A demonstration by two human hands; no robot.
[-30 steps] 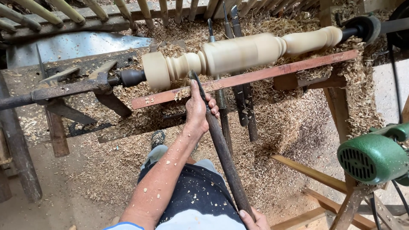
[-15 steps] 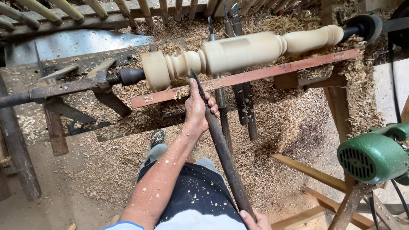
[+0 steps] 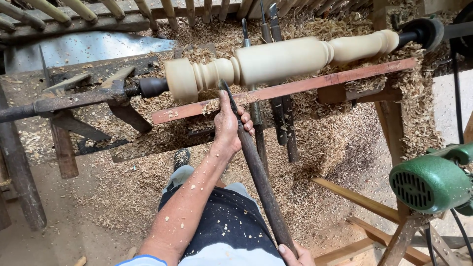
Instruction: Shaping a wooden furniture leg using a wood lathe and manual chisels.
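Barely anything has shifted over the last second: the left hand [image 3: 227, 125] stays clenched around the long dark-handled turning chisel [image 3: 256, 172] at mid-frame, pressing it on the reddish wooden rest bar [image 3: 295, 87]. The chisel tip meets the pale turned wooden spindle [image 3: 281, 59], which runs across the upper frame, at the same bead near its left end. The right hand [image 3: 295, 253], at the bottom edge, grasps the handle's end. So the cut seems to be holding in one groove.

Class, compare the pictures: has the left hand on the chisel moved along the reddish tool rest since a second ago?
No. The left hand grips the chisel at the same spot on the reddish tool rest, below the spindle's beads.
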